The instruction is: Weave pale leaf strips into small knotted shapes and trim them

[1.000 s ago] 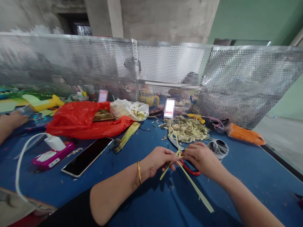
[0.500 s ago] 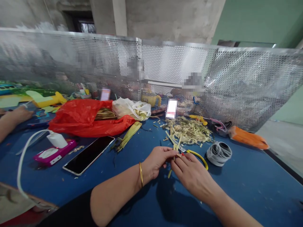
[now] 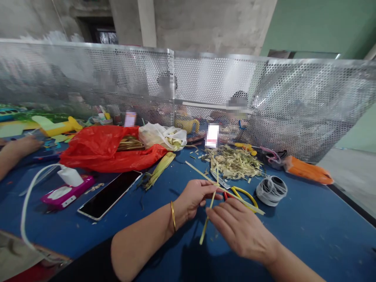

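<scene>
Pinching crossed, flat pale-green leaf strips [image 3: 199,172] near yellow-and-red-handled metal scissors [image 3: 225,184]: left hand [image 3: 194,196]. Right hand [image 3: 243,231] at lower tail, closure unclear. Crossing formed; far ends loose.

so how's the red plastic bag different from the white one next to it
The red plastic bag spreads much wider across the table, while the white plastic bag is a smaller bundle. The red bag shows long brown strips at its opening; the white bag shows pale yellow-green pieces. Both are thin, crumpled and partly open.
</scene>
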Demonstrator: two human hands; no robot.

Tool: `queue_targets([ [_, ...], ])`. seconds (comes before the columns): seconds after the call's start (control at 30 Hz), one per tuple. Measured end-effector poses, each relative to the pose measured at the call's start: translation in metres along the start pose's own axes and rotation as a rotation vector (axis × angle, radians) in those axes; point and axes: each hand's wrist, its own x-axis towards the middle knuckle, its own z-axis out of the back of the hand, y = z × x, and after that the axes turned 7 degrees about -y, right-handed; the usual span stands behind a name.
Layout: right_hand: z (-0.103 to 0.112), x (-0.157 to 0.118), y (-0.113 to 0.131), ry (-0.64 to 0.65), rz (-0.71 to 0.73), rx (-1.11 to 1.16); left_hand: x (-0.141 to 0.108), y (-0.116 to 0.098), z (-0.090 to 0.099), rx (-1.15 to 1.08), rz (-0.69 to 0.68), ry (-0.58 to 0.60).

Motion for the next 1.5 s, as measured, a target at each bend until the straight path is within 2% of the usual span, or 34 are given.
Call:
queue_targets([
  [0.07,0.001,-0.003,-0.011,-0.051,-0.234,-0.102,0.001,-0.001,0.001,-0.021,-0.008,0.002],
  [0.17,-0.001,-0.007,-0.025,0.036,-0.538,-0.173,0.001,-0.003,0.003,-0.024,-0.023,-0.015],
  [0.23,-0.003,-0.009,-0.028,0.120,-0.596,-0.114,0.001,-0.004,0.003,-0.016,-0.025,-0.034],
  [0.33,-0.007,-0.010,-0.024,0.181,-0.632,-0.051,0.003,-0.001,0.001,0.030,-0.026,-0.080],
  [0.47,-0.005,-0.007,-0.016,0.246,-0.703,0.092,0.005,0.006,-0.004,0.095,-0.134,-0.170],
  [0.53,-0.002,-0.007,-0.018,0.279,-0.780,0.220,0.005,0.007,-0.005,0.112,-0.157,-0.171],
  [0.6,0.000,-0.006,-0.023,0.291,-0.906,0.379,0.005,0.006,-0.004,0.099,-0.109,-0.140],
  [0.7,-0.002,-0.008,-0.033,0.207,-1.175,0.736,0.002,0.000,-0.001,0.062,-0.009,-0.078],
  [0.8,-0.011,-0.010,-0.038,0.001,-1.454,1.081,-0.001,-0.004,0.000,0.083,0.061,0.013],
  [0.9,-0.021,-0.012,-0.036,-0.199,-1.593,1.214,-0.003,-0.001,-0.002,0.144,0.081,0.057],
  [1.0,-0.028,-0.014,-0.033,-0.287,-1.600,1.195,-0.004,0.004,-0.003,0.229,-0.006,0.068],
  [1.03,-0.028,-0.015,-0.033,-0.273,-1.601,1.162,-0.004,0.006,-0.004,0.247,-0.028,0.076],
  [1.1,-0.026,-0.015,-0.035,-0.125,-1.587,1.035,-0.004,0.006,-0.004,0.268,-0.031,0.078],
  [1.17,-0.018,-0.015,-0.037,0.046,-1.490,0.747,-0.005,0.006,-0.003,0.290,-0.025,0.064],
  [1.2,-0.014,-0.014,-0.037,0.086,-1.403,0.568,-0.005,0.005,-0.003,0.303,-0.033,0.063],
  [1.27,-0.004,-0.011,-0.037,0.029,-1.204,0.279,-0.006,0.005,-0.003,0.326,-0.064,0.084],
  [1.33,0.001,-0.008,-0.035,-0.041,-1.058,0.285,-0.008,0.007,-0.004,0.353,-0.086,0.127],
  [1.4,0.001,-0.006,-0.033,-0.040,-1.001,0.468,-0.008,0.010,-0.005,0.385,-0.074,0.176],
  [1.5,-0.007,-0.006,-0.030,-0.002,-1.099,0.752,-0.008,0.015,-0.005,0.420,-0.064,0.262],
])
